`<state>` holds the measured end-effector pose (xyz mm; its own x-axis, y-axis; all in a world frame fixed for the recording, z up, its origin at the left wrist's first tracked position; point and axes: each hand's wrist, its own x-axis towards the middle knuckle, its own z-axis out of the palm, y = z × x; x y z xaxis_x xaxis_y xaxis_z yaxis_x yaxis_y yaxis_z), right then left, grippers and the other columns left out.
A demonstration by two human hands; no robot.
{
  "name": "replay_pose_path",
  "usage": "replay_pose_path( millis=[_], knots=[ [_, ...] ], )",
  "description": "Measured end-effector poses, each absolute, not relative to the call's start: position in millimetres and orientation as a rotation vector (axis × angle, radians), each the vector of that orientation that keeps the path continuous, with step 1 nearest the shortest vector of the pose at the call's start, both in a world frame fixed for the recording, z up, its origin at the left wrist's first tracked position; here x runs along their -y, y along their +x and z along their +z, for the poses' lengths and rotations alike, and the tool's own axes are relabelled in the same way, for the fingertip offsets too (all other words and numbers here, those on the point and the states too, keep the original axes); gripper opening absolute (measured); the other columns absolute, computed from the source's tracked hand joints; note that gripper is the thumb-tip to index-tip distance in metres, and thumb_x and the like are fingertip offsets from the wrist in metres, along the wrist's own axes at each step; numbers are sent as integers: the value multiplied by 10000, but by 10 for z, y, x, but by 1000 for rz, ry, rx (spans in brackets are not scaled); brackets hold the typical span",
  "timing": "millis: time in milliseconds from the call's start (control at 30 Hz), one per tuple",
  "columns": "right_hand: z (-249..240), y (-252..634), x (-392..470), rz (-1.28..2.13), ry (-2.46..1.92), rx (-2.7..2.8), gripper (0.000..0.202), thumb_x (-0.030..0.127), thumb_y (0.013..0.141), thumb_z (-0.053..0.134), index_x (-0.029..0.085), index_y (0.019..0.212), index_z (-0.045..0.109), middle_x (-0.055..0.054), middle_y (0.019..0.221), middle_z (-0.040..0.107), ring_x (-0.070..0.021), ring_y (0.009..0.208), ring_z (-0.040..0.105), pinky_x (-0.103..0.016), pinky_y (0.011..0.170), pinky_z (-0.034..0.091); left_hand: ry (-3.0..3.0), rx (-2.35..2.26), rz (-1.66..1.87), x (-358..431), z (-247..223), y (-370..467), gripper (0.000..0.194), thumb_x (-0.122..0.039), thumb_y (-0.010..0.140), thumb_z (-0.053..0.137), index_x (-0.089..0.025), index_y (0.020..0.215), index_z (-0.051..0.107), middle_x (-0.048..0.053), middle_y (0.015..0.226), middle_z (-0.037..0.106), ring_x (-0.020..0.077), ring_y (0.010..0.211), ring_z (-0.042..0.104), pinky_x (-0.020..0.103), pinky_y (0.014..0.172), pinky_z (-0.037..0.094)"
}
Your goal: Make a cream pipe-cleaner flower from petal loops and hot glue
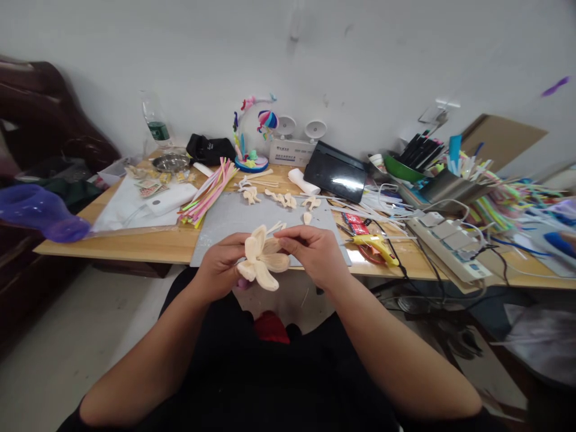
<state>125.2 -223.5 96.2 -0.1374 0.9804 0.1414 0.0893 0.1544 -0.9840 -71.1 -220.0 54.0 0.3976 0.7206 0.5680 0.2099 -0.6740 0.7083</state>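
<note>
A cream-coloured flower (261,258) with several long petals is held up between both hands, over the front edge of a grey mat (225,225). From the left, my left hand (220,267) has its fingers closed on the flower's base, partly hidden behind the petals. My right hand (317,252) pinches the tip of an upper right petal between thumb and fingers. Beyond the hands, small cream pieces (281,198) lie along the back of the mat, and one single petal-like piece (307,218) sits nearer the right hand.
Pink and yellow fuzzy stems (211,192) lie left of the mat. To the right are a yellow glue gun (375,245), cables and a power strip (450,246). Behind stand a colourful ornament (251,161), a white box (290,152) and a black tray (337,171).
</note>
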Motion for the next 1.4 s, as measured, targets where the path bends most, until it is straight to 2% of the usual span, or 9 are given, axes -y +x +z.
replay_pose_path(
  millis=[267, 433, 633, 833, 933, 1100, 1233, 1300, 1400],
  knots=[
    [956, 1223, 2245, 1287, -1004, 1334, 134, 287, 638, 706, 201, 740, 697, 14, 650, 672, -91, 591, 597, -244, 597, 513, 1937, -649, 1266, 2220, 473, -664, 93, -168, 771, 603, -182, 736, 689, 28, 817, 610, 134, 693, 566, 253, 601, 456],
    [976, 1235, 2258, 1270, -1003, 1361, 139, 276, 628, 714, 199, 741, 690, 11, 678, 670, -90, 615, 588, -246, 618, 504, 1842, -642, 1234, 2221, 451, -651, 158, -208, 787, 585, -155, 660, 663, 30, 758, 577, 104, 537, 500, 256, 491, 433],
    [933, 1197, 2255, 1297, -958, 1326, 173, 264, 631, 703, 187, 779, 658, 8, 714, 645, -87, 639, 572, -227, 596, 476, 1830, -656, 1231, 2218, 460, -639, 135, -200, 775, 592, -152, 676, 670, 37, 787, 587, 140, 641, 540, 257, 522, 440],
    [932, 1114, 2245, 1080, -1016, 1427, 178, 179, 632, 640, 178, 801, 582, 44, 639, 535, -68, 571, 489, -202, 525, 407, 1977, -648, 1329, 2218, 474, -608, 126, -123, 763, 591, -195, 787, 691, 47, 919, 620, 144, 798, 575, 249, 660, 473],
    [980, 1127, 2237, 1034, -1096, 1555, 174, 173, 632, 613, 178, 799, 565, 49, 626, 513, -68, 545, 463, -204, 501, 387, 1985, -691, 1338, 2219, 480, -609, 106, -136, 762, 602, -194, 766, 690, 52, 905, 616, 134, 763, 578, 242, 626, 472],
    [1056, 1201, 2211, 927, -1178, 1776, 161, 172, 651, 617, 171, 809, 586, 31, 651, 559, -74, 554, 480, -212, 526, 410, 1946, -702, 1320, 2230, 502, -603, 100, -212, 779, 598, -181, 736, 683, 44, 870, 618, 118, 663, 569, 243, 576, 465],
    [1143, 1233, 2168, 828, -1084, 1939, 211, 259, 743, 602, 181, 937, 632, -20, 814, 640, -104, 674, 560, -240, 618, 448, 1889, -686, 1263, 2232, 523, -603, 197, -260, 806, 564, -153, 676, 665, 39, 828, 604, 95, 576, 528, 243, 557, 460],
    [1189, 1229, 2149, 754, -1071, 2014, 148, 261, 782, 570, 190, 878, 658, -20, 819, 658, -110, 697, 575, -242, 634, 440, 1906, -668, 1235, 2226, 525, -615, 191, -258, 801, 570, -156, 667, 660, 41, 813, 602, 119, 645, 555, 242, 583, 466],
    [1227, 1204, 2146, 587, -1097, 2097, 104, 213, 779, 572, 189, 732, 662, 0, 721, 663, -107, 663, 572, -235, 619, 414, 1933, -626, 1211, 2206, 498, -642, 134, -201, 788, 582, -169, 683, 658, 40, 830, 601, 129, 714, 570, 234, 602, 465]
  ],
)
